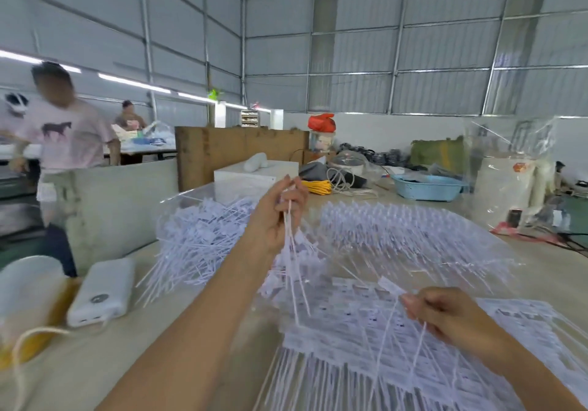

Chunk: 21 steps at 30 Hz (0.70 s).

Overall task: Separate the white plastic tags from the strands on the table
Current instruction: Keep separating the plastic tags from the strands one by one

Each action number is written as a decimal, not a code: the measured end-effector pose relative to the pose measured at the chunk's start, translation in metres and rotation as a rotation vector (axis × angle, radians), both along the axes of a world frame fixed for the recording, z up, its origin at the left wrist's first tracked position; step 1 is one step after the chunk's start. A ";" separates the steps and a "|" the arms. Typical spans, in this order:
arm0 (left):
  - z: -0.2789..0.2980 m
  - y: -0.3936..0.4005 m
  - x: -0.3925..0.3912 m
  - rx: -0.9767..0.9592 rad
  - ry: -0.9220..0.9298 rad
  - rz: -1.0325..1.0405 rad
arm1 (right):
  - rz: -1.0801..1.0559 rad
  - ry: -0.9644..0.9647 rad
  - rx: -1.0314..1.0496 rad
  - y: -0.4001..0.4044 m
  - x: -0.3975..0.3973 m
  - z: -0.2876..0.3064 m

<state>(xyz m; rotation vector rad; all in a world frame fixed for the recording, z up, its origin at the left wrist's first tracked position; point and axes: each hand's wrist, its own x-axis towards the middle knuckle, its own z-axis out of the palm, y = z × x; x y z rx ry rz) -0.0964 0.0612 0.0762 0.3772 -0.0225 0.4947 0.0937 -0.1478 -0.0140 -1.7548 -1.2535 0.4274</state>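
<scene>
My left hand [280, 210] is raised above the table and grips a small bunch of white plastic tags [294, 270] whose thin tails hang down. My right hand [445, 312] hovers lower at the right and pinches one white tag [392, 286] with its strand trailing down. Beneath both hands lies a wide sheet of joined tags on strands [366, 347]. A loose heap of separated tags [203, 239] lies to the left, and a neat fanned row of tags [413, 229] spreads behind.
A white power bank [103, 291] with a cable and a yellow-based roll [28, 302] lie at the left table edge. A blue basin [426, 186], yellow cord [316, 186], clear plastic bags [509, 169] and clutter stand at the back. A person in a pink shirt [62, 137] moves at left.
</scene>
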 end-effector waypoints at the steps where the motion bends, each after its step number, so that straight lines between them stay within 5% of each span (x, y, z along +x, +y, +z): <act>1: 0.000 0.017 -0.008 -0.082 -0.014 -0.061 | 0.003 -0.005 -0.021 0.001 0.002 -0.002; 5: -0.015 0.068 -0.016 0.211 0.526 0.033 | 0.013 -0.090 -0.061 0.008 0.007 -0.007; 10: -0.022 0.101 -0.001 1.081 1.333 0.485 | 0.021 -0.186 -0.082 0.009 0.005 -0.003; 15: -0.012 0.109 0.028 1.939 1.771 0.803 | -0.033 -0.257 -0.126 0.011 0.004 0.000; 18: -0.032 0.109 0.035 2.125 1.855 0.831 | -0.054 -0.238 -0.162 0.011 0.004 0.001; 21: -0.057 0.109 0.037 2.242 1.749 0.729 | -0.051 -0.246 -0.180 0.010 0.003 0.000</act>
